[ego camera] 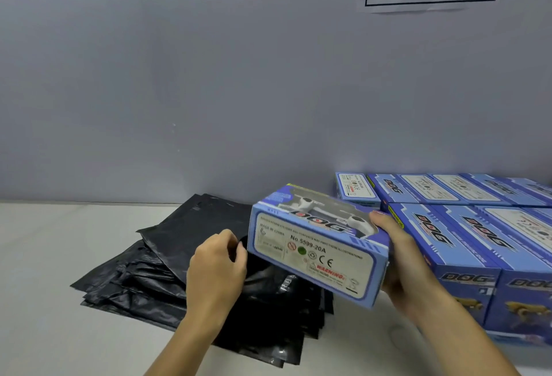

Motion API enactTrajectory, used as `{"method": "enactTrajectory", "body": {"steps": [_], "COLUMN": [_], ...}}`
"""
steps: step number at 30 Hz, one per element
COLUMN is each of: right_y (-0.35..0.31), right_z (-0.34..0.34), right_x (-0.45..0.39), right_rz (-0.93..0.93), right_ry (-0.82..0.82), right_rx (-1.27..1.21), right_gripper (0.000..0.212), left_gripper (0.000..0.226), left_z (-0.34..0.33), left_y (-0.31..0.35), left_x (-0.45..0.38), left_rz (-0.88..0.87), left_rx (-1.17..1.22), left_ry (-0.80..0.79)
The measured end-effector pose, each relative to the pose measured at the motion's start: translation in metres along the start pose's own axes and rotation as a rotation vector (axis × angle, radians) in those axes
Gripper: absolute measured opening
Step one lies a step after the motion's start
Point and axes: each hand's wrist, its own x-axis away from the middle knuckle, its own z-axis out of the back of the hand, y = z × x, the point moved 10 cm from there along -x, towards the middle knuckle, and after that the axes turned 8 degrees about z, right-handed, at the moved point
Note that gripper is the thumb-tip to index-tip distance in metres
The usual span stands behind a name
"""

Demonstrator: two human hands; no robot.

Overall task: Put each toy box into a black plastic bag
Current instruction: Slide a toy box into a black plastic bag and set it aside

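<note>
One blue toy box [316,248], gripped in the right hand [400,259], was held tilted above the pile of black bags [143,280] on the table [44,256]. The left hand [218,268] pinched the top bag's [191,226] edge. Bag count: cannot tell. Stacked boxes [466,232] stood at right, at least six visible.

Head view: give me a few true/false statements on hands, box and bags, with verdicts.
1. The right hand grips the held toy box. True.
2. The held toy box is fully inside a bag. False: it is outside, above the black plastic bags.
3. The left hand pinches a bag's edge. True.
4. The bags hang from the wall. False: they lie piled on the table.
5. The stacked toy boxes sit to the left. False: they are on the right.
</note>
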Motion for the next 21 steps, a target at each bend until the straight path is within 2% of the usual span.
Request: {"method": "enactTrajectory", "body": {"steps": [3, 6, 9, 13, 15, 17, 19, 21], "right_y": [0.0, 0.011, 0.017, 0.025, 0.023, 0.021, 0.021, 0.019], "right_z": [0.001, 0.003, 0.002, 0.002, 0.003, 0.006, 0.008, 0.008], "right_x": [0.002, 0.008, 0.014, 0.014, 0.013, 0.009, 0.005, 0.001], "right_rz": [-0.035, -0.146, -0.229, -0.262, -0.237, -0.182, -0.132, -0.084], "right_ry": [-0.057, -0.095, -0.112, -0.091, -0.055, -0.017, 0.006, 0.025], "right_rx": [0.115, 0.192, 0.185, 0.182, 0.181, 0.158, 0.143, 0.176], "right_gripper": [0.055, 0.06, 0.052, 0.063, 0.052, 0.03, 0.039, 0.03], "left_gripper": [0.026, 0.026, 0.024, 0.021, 0.019, 0.017, 0.014, 0.011], "left_z": [0.008, 0.015, 0.018, 0.016, 0.015, 0.013, 0.01, 0.007], "left_y": [0.0, 0.005, 0.01, 0.018, 0.022, 0.025, 0.026, 0.026], "left_x": [-0.001, -0.002, -0.003, 0.0, 0.001, 0.002, 0.003, 0.004], "left_rz": [0.001, -0.049, -0.098, -0.173, -0.211, -0.243, -0.264, -0.277], "left_rx": [0.017, 0.009, -0.016, -0.031, -0.034, -0.037, -0.043, -0.042], "left_ry": [0.054, 0.091, 0.098, 0.068, 0.05, 0.026, 0.001, -0.016]}}
